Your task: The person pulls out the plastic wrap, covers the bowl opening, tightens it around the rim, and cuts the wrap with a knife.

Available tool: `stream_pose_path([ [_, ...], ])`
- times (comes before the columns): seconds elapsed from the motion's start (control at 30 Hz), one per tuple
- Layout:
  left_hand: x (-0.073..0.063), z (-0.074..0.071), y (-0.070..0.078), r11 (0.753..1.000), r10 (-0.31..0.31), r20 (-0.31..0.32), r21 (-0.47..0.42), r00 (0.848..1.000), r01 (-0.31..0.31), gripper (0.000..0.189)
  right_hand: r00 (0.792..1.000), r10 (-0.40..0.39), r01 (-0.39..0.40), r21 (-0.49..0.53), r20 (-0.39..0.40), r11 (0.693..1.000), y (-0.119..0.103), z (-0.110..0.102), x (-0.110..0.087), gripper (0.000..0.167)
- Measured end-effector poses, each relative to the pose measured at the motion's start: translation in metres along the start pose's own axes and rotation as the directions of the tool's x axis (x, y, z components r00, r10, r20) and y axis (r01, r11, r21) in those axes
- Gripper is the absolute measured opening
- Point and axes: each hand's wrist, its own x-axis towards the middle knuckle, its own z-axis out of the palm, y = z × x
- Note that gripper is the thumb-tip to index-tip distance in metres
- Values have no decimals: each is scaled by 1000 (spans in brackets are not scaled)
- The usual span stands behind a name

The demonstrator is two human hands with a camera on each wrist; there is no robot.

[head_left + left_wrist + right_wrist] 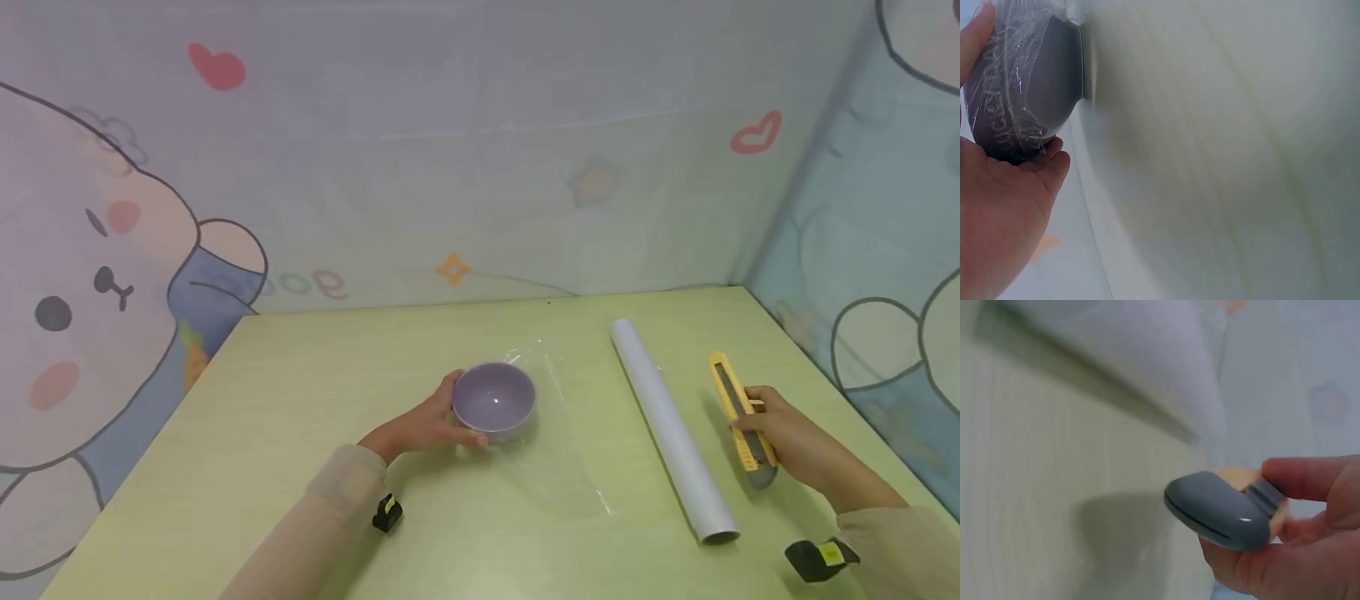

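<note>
In the head view, my left hand [427, 423] grips a purple bowl [495, 400] by its left side, thumb toward the front. The bowl stands upright. Crinkled clear plastic film [1013, 94] covers part of its outer wall in the left wrist view, and a sheet of the film [562, 467] spreads flat on the table to its right. My right hand [787, 433] pinches a yellow utility knife [731, 392] between thumb and fingers, above the table's right side. The knife's grey rounded end [1216, 509] faces the right wrist camera. No bare blade shows.
A long white roll [667, 425] with a hollow end lies between the bowl and the knife. The pale green table [337, 358] meets a printed cloth backdrop [420, 167] behind, with more cloth at left and right. Black wrist devices [387, 512] hang at both cuffs.
</note>
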Motion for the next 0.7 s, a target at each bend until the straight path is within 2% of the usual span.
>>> stream_pose_path([
  [0.17, 1, 1, 0, 1000, -11, -10, 6, 1000, 11, 106, 998, 45, -49, -138, -34, 989, 7, 1, 12, 63],
  [0.4, 6, 1, 0, 1000, 16, 0, -17, 1000, -16, 105, 992, 87, -106, -245, -88, 964, 7, 0, 26, 57],
  [0.57, 4, 1, 0, 1000, 13, 1, -21, 1000, -13, 106, 994, 73, -92, -267, -79, 959, 10, 3, 34, 26],
  [0.7, 2, 0, -1, 1000, 10, 3, -24, 1000, -10, 105, 997, 48, -62, -291, -57, 955, 13, 2, 36, 34],
])
